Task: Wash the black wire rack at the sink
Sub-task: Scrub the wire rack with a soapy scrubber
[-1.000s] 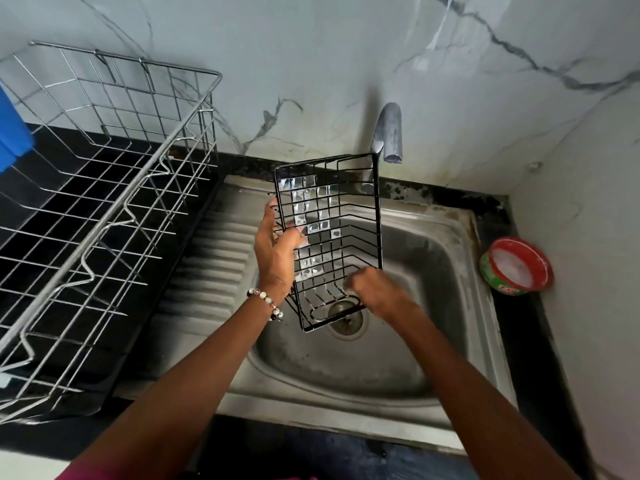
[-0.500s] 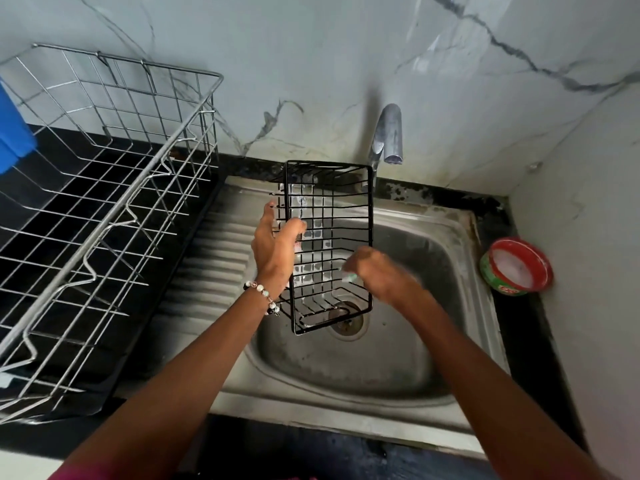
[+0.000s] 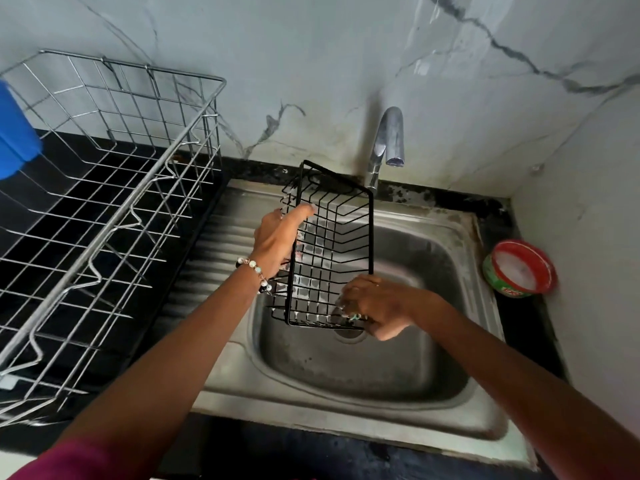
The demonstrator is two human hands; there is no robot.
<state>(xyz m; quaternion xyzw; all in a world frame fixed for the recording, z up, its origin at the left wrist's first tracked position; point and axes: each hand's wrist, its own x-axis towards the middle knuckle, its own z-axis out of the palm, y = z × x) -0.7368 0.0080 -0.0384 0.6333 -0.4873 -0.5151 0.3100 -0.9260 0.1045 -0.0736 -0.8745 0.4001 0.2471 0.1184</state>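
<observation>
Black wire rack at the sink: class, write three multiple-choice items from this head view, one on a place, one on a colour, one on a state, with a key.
1. Where is the black wire rack?
A. Held above the sink basin
B. Inside the steel dish drainer
C. On the floor

2. What colour is the rim of the round tub right of the sink?
A. Blue
B. Red
C. Yellow

3. What is the faucet doing?
A. Pouring water
B. Dry, no stream visible
C. Covered by a cloth

Key: A, the left hand and right hand hold it over the basin; B, its rim shows red; B, nothing falls from the spout.
</observation>
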